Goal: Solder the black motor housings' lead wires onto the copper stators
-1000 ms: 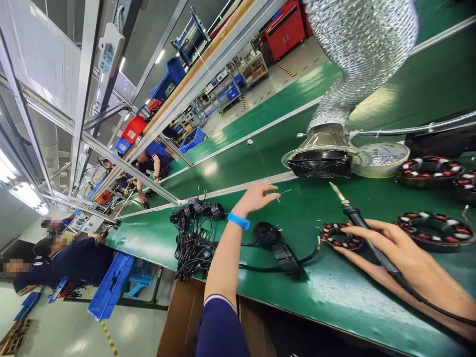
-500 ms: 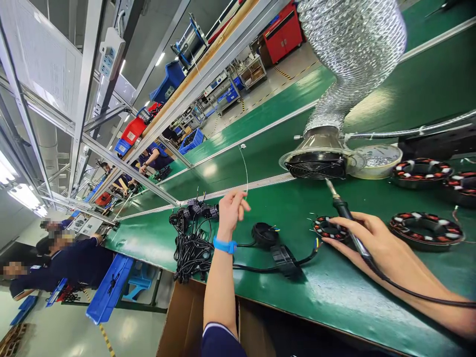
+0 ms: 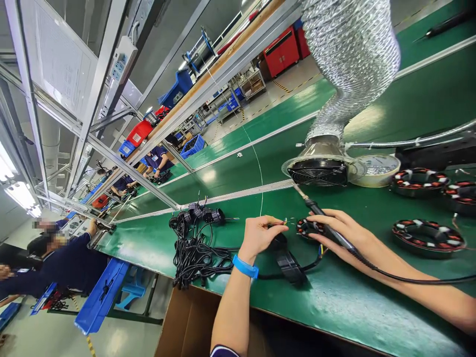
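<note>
On the green bench [image 3: 334, 307], below the silver duct [image 3: 349, 49] at upper right, the right hand [image 3: 340, 233] grips a soldering iron [image 3: 315, 207] and the left hand [image 3: 258, 237] pinches solder wire [image 3: 262, 188], both at a small coil [image 3: 305, 227] mid-frame.

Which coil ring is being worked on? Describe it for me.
Follow the silver duct down to its black fan grille. Just in front, on the green bench, lies the coil ring, touched by the right hand holding the soldering iron; the other rings are larger and untouched.
</note>
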{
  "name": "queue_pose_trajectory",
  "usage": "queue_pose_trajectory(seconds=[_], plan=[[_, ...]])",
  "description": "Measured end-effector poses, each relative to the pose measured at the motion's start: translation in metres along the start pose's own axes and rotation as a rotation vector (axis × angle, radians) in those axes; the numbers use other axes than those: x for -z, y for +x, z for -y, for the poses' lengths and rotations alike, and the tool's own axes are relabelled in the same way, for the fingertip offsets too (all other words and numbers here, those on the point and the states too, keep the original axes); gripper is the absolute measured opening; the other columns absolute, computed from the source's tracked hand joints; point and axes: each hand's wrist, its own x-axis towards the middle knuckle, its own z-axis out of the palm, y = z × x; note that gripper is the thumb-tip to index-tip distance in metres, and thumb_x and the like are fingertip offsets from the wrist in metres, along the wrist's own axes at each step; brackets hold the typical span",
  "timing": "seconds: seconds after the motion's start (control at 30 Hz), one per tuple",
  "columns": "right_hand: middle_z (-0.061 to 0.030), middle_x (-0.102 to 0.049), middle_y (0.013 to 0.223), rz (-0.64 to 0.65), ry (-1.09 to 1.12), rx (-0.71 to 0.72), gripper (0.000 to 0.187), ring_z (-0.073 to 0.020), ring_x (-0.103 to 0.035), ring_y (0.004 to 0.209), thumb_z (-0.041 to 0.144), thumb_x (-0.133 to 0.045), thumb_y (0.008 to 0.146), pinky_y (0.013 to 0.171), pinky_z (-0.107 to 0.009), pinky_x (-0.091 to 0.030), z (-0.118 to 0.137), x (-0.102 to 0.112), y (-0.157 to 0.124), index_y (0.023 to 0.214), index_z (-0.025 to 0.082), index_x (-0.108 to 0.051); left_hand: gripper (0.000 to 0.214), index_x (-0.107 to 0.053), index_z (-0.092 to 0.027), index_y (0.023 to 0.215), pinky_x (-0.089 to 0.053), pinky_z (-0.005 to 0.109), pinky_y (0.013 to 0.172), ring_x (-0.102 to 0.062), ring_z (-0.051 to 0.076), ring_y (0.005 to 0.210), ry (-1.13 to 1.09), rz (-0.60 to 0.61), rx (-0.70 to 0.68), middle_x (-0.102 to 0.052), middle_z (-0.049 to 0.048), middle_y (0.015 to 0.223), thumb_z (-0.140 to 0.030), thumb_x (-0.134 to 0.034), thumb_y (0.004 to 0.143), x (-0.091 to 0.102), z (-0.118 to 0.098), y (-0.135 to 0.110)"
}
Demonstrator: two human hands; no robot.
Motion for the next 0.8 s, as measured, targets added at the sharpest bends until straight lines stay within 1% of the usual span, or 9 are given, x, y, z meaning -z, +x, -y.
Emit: queue_pose_trajectory(seconds=[0.1,0.17,0.23,0.3,0.4,0.47,0.53,0.63,0.8], plan=[[-0.0096,-0.069,0.132,0.013,0.089,0.063,0.034,-0.0267,-0.073,0.12,0.052,-0.062,0.102,0.101,-0.036,-0.061,0.02,-0.001,0.013,0.129,0.034,-0.071,0.049,-0.085,-0.016,0.082,-0.055,0.033,0.075,-0.069,0.02,0.077,-0.078,0.09,-0.055,-0.083,0.0112,0.091,-0.063,-0.092,0.07,-0.006,-0.005,0.008],[-0.0085,-0.069,0.129,-0.032,0.124,0.065,0.03,-0.0254,-0.073,0.118,0.048,-0.061,0.103,0.102,-0.038,-0.061,0.029,-0.006,0.021,0.126,0.033,-0.071,0.05,-0.084,-0.015,0.081,-0.057,0.035,0.083,-0.072,0.022,0.084,-0.133,0.168,-0.09,-0.082,0.0112,0.09,-0.064,-0.091,0.071,-0.009,-0.007,0.012],[-0.008,-0.07,0.124,-0.07,0.161,0.055,0.028,-0.0233,-0.074,0.109,0.048,-0.06,0.103,0.097,-0.038,-0.063,0.034,-0.011,0.029,0.123,0.032,-0.071,0.051,-0.082,-0.014,0.08,-0.057,0.036,0.085,-0.072,0.022,0.083,-0.195,0.232,-0.086,-0.08,0.0104,0.085,-0.065,-0.089,0.073,-0.012,-0.008,0.014],[-0.0074,-0.071,0.114,-0.086,0.197,0.033,0.028,-0.0212,-0.075,0.097,0.049,-0.06,0.102,0.091,-0.038,-0.064,0.037,-0.015,0.035,0.119,0.031,-0.071,0.054,-0.08,-0.013,0.077,-0.056,0.035,0.081,-0.07,0.02,0.077,-0.262,0.256,-0.052,-0.077,0.0092,0.078,-0.066,-0.09,0.072,-0.015,-0.007,0.015],[-0.006,-0.071,0.103,-0.102,0.228,0.001,0.029,-0.0216,-0.074,0.093,0.052,-0.065,0.099,0.089,-0.038,-0.064,0.038,-0.015,0.04,0.116,0.03,-0.07,0.06,-0.078,-0.012,0.076,-0.053,0.032,0.072,-0.067,0.017,0.068,-0.363,0.207,0.021,-0.073,0.0069,0.071,-0.067,-0.096,0.061,-0.019,-0.003,0.017],[-0.0057,-0.072,0.101,-0.116,0.222,-0.016,0.03,-0.0223,-0.074,0.094,0.054,-0.068,0.097,0.088,-0.038,-0.064,0.04,-0.012,0.04,0.114,0.03,-0.07,0.065,-0.076,-0.012,0.077,-0.051,0.03,0.068,-0.066,0.015,0.065,-0.454,0.145,0.069,-0.072,0.0049,0.07,-0.066,-0.101,0.051,-0.022,-0.002,0.017],[-0.0056,-0.071,0.1,-0.143,0.217,-0.044,0.032,-0.0218,-0.074,0.09,0.057,-0.069,0.096,0.084,-0.037,-0.064,0.042,-0.011,0.038,0.112,0.03,-0.071,0.067,-0.073,-0.012,0.076,-0.05,0.029,0.066,-0.064,0.013,0.061,-0.54,0.09,0.11,-0.07,0.0027,0.068,-0.063,-0.104,0.045,-0.026,-0.001,0.016],[-0.0055,-0.07,0.1,-0.201,0.228,-0.12,0.039,-0.0199,-0.072,0.081,0.065,-0.07,0.093,0.075,-0.036,-0.063,0.044,-0.013,0.034,0.107,0.028,-0.071,0.066,-0.071,-0.012,0.075,-0.048,0.028,0.065,-0.059,0.01,0.058,-0.592,0.055,0.147,-0.069,0.0019,0.07,-0.06,-0.105,0.044,-0.031,-0.002,0.014],[-0.0056,-0.069,0.102,-0.219,0.244,-0.177,0.047,-0.0173,-0.071,0.074,0.071,-0.073,0.09,0.071,-0.034,-0.062,0.045,-0.018,0.028,0.105,0.026,-0.073,0.067,-0.072,-0.012,0.077,-0.044,0.027,0.065,-0.054,0.008,0.06,-0.603,0.057,0.174,-0.07,0.0031,0.074,-0.063,-0.104,0.047,-0.031,-0.006,0.012]])
